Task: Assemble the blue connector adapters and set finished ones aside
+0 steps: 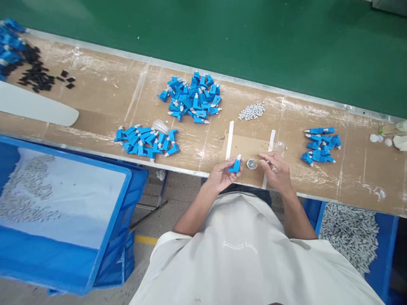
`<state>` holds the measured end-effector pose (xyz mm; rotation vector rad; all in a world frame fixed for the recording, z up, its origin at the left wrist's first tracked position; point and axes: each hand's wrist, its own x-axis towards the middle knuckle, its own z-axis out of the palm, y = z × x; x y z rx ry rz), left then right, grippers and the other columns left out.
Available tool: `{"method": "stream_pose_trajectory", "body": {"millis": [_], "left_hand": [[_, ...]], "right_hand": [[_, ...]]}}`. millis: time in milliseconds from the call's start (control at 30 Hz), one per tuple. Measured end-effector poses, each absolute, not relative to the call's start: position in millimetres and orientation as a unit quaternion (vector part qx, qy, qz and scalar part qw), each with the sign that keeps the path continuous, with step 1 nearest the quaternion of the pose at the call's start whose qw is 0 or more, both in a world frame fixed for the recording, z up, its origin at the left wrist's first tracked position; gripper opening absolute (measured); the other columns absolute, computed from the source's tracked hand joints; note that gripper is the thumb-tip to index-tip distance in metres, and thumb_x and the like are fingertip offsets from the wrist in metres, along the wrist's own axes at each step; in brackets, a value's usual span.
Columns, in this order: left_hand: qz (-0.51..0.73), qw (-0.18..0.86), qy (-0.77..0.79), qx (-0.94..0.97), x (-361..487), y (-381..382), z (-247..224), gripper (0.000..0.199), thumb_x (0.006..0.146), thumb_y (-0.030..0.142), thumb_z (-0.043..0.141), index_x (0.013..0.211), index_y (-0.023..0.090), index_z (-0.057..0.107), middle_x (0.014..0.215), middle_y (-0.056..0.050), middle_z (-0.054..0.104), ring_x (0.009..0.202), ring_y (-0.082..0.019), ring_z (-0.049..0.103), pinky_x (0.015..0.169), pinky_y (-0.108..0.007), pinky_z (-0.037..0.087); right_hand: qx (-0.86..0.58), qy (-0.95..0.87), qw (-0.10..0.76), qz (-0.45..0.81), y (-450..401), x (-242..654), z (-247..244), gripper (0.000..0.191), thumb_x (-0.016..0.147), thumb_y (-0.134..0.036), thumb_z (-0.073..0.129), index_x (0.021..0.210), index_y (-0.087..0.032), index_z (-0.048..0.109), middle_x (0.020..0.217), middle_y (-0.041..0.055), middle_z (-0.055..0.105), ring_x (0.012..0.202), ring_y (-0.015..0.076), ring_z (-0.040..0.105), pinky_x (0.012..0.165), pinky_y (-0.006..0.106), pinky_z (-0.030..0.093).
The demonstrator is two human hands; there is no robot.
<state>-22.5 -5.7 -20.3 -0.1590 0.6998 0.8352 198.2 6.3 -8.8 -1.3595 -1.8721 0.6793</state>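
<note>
My left hand (221,175) is closed around a blue plastic part (235,165) whose white tip points away from me. Just right of it, on the brown worktop, lies a small round dish (252,164) with something clear or shiny inside. My right hand (277,168) hovers beside the dish, thumb and fingers pinched; what they hold is too thin and small to make out. Both hands are over a cardboard sheet (246,146) between two white tape strips. Beyond it sits a pile of small light-grey pieces (252,111).
Blue parts lie in a large heap (193,97), a nearer heap (148,141) and a right-hand group (321,145). Black pieces (36,72) are at far left. Blue bins (111,212) stand under the bench edge, one at right holding many grey pieces (348,233).
</note>
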Motion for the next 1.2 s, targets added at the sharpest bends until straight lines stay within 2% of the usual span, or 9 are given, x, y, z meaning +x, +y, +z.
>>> {"method": "stream_pose_trajectory", "body": {"millis": [100,200,400,533,733,867,1100,1200], "left_hand": [[0.418,0.841,0.329,-0.100,-32,-2,-26,0.016,0.089,0.013,0.055,0.095,0.010,0.069,0.070,-0.006,0.066,0.053,-0.009,0.061,0.042,-0.013,0.046],[0.452,0.829,0.312,-0.104,-39,2,-32,0.012,0.090,0.015,0.057,0.089,0.011,0.068,0.067,-0.004,0.062,0.049,-0.007,0.056,0.040,-0.011,0.043],[0.488,0.814,0.302,-0.085,-34,3,-38,0.007,0.082,0.010,0.065,0.089,0.012,0.067,0.077,-0.005,0.068,0.060,-0.011,0.064,0.048,-0.017,0.052],[0.501,0.812,0.292,-0.066,-29,3,-38,0.008,0.081,0.010,0.067,0.089,0.010,0.068,0.074,-0.005,0.068,0.058,-0.011,0.063,0.050,-0.019,0.053],[0.515,0.807,0.287,-0.046,-25,4,-38,0.011,0.078,0.008,0.069,0.088,0.012,0.067,0.084,-0.007,0.074,0.063,-0.012,0.067,0.050,-0.020,0.053],[0.514,0.808,0.283,-0.042,-24,5,-39,0.010,0.078,0.008,0.070,0.087,0.012,0.067,0.083,-0.006,0.073,0.062,-0.012,0.067,0.050,-0.021,0.053],[0.513,0.807,0.287,-0.052,-24,6,-34,0.010,0.079,0.006,0.069,0.086,0.012,0.067,0.079,-0.005,0.072,0.061,-0.012,0.067,0.049,-0.020,0.052],[0.520,0.802,0.286,-0.059,-25,6,-27,0.009,0.079,0.006,0.068,0.085,0.012,0.067,0.077,-0.004,0.070,0.059,-0.011,0.065,0.048,-0.019,0.051]], "right_hand": [[-0.553,-0.717,0.353,0.237,23,208,-4,0.031,0.100,-0.043,0.057,0.113,-0.023,0.076,0.099,0.0074,0.076,0.083,0.0197,0.070,0.070,0.033,0.056],[-0.566,-0.731,0.323,0.202,57,215,3,0.027,0.098,-0.041,0.059,0.104,-0.023,0.078,0.096,0.0062,0.078,0.076,0.0190,0.069,0.069,0.032,0.056],[-0.553,-0.796,0.187,0.163,140,202,-1,0.021,0.093,-0.024,0.060,0.105,-0.022,0.078,0.102,0.0080,0.080,0.086,0.0238,0.071,0.082,0.037,0.056],[-0.524,-0.836,0.101,0.129,171,190,-13,0.024,0.096,-0.021,0.056,0.101,-0.019,0.079,0.105,0.0118,0.078,0.094,0.0262,0.069,0.087,0.038,0.053],[-0.496,-0.866,0.002,0.065,182,191,-11,0.036,0.099,-0.021,0.044,0.108,-0.014,0.079,0.102,0.0164,0.073,0.089,0.0277,0.064,0.080,0.037,0.047],[-0.473,-0.876,-0.049,0.072,186,188,-1,0.039,0.100,-0.021,0.040,0.105,-0.015,0.078,0.100,0.0154,0.070,0.087,0.0253,0.062,0.074,0.034,0.042],[-0.480,-0.869,-0.072,0.100,194,177,15,0.021,0.090,-0.013,0.052,0.094,-0.012,0.073,0.100,0.0173,0.071,0.082,0.0240,0.064,0.067,0.032,0.042],[-0.488,-0.854,0.005,0.179,179,182,27,0.013,0.091,-0.017,0.055,0.090,-0.014,0.068,0.091,0.0120,0.072,0.078,0.0207,0.066,0.068,0.030,0.048]]}}
